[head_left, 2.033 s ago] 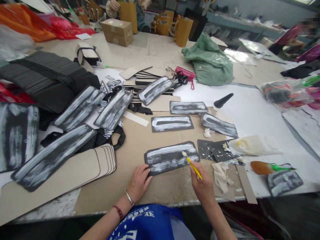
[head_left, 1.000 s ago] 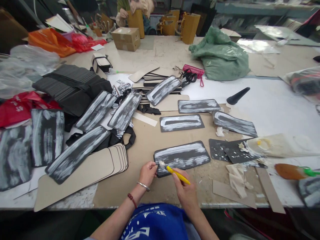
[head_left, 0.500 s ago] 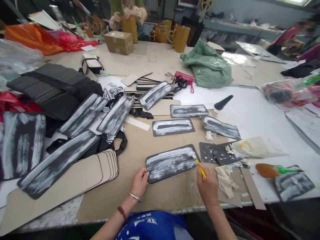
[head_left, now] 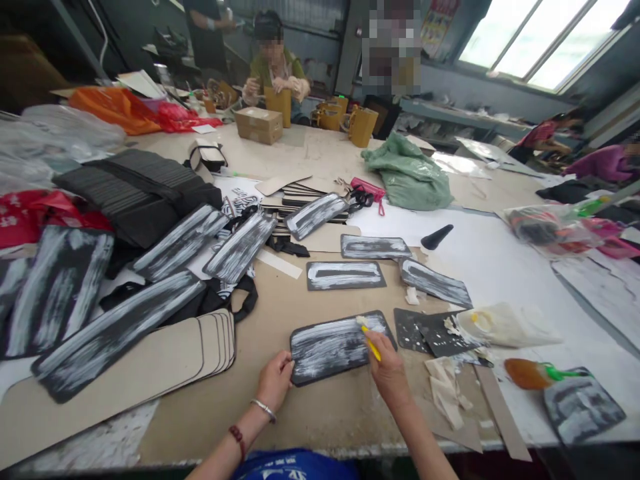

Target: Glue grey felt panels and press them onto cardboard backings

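A dark rectangular panel (head_left: 330,350) streaked with white paste lies in front of me on the brown board. My left hand (head_left: 276,380) pinches its left edge between thumb and fingers. My right hand (head_left: 387,367) is closed on a yellow-handled brush (head_left: 371,343), whose pale tip touches the panel's upper right part. Beyond it lie more white-streaked panels, one straight behind (head_left: 346,275), another farther back (head_left: 375,247) and a tilted one (head_left: 435,283) to the right.
Beige boards (head_left: 150,360) and coated panels (head_left: 120,333) spread at the left, near a black bundle (head_left: 135,193). To the right lie a paste-stained bag (head_left: 505,325) and an orange bottle (head_left: 525,373). A green bag (head_left: 407,173) sits farther back; a person (head_left: 277,73) works across the table.
My right hand has moved the brush leftward along the panel. My left hand still holds the left edge. The camera view has tilted up, showing more of the room.
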Tool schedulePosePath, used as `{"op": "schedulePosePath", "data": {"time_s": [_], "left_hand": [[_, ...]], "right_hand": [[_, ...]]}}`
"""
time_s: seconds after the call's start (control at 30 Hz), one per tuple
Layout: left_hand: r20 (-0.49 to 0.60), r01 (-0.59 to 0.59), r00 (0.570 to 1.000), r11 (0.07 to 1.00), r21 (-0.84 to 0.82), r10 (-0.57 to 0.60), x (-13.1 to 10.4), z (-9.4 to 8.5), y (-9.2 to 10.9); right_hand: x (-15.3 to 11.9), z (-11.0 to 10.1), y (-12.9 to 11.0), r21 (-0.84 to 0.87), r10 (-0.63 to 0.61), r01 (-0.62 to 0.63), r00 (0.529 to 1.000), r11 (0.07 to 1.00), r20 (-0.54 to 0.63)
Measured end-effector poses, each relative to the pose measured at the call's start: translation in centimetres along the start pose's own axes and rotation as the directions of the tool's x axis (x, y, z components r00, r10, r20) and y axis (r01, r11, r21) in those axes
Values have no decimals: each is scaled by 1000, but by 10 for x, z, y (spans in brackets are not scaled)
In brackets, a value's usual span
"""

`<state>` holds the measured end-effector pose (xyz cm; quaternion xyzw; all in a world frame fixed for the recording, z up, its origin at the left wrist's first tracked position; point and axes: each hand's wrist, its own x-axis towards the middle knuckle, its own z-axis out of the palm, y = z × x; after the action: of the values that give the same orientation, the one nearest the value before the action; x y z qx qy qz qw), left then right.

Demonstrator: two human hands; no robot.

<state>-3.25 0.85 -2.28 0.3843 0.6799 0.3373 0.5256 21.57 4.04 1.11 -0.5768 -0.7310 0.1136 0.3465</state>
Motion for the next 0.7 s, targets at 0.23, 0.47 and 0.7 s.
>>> {"op": "schedulePosePath", "data": {"time_s": [0.23, 0.47, 0.7], "left_hand": [[1, 18, 1000, 998, -53, -18, 3, 3, -3], [-10, 4, 1000, 999, -32, -5, 2, 3, -3], [48, 46, 998, 999, -14, -45, 4, -1, -4]], "right_hand": [[-19, 25, -84, 404, 204, -220, 975, 888, 83], [-6, 54, -75, 571, 543, -500, 833, 651, 110], [-35, 35, -98, 571, 609, -655, 730, 495, 309]]}}
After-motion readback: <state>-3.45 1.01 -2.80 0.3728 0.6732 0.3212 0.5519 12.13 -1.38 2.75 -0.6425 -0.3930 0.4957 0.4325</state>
